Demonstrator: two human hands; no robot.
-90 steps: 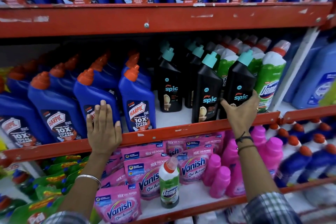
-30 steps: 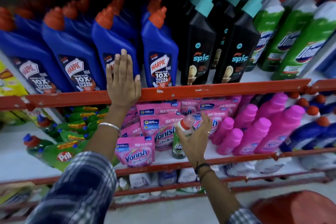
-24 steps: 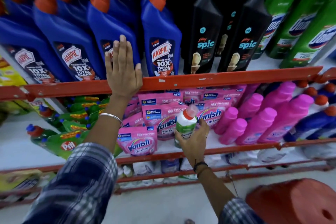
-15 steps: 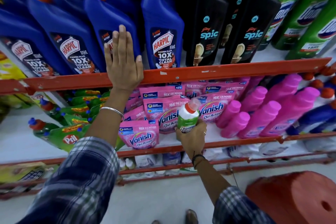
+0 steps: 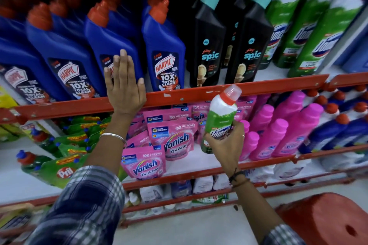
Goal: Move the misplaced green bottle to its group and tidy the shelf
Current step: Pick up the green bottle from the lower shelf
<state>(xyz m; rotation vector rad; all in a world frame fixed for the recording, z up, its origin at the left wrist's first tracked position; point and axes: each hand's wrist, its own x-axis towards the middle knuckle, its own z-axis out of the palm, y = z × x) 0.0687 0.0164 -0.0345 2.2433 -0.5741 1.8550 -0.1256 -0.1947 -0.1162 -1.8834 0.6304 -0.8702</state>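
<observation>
Shelving with red front rails (image 5: 258,88) fills the view. The right hand (image 5: 226,145) is closed around the lower body of the green Domex bottle (image 5: 221,117), which is held off the shelf board in front of the pink Vanish pouches (image 5: 175,139), its red-collared cap tipped up to the rail of the shelf above. The left hand (image 5: 124,87) is laid flat, fingers spread, on that rail and against a blue Harpic bottle (image 5: 111,45). On the upper shelf, "HARPIC 10X TOTAL CLEAN" is read on the blue bottles, "spic" on two black bottles (image 5: 208,45) with teal caps, and part of "Domex" on the green bottle group (image 5: 310,32) at the right. Open white board is seen in front of that group, behind the rail. Pink bottles (image 5: 278,131) stand just right of the held bottle; green Pril packs (image 5: 59,169) lie at the lower left.
</observation>
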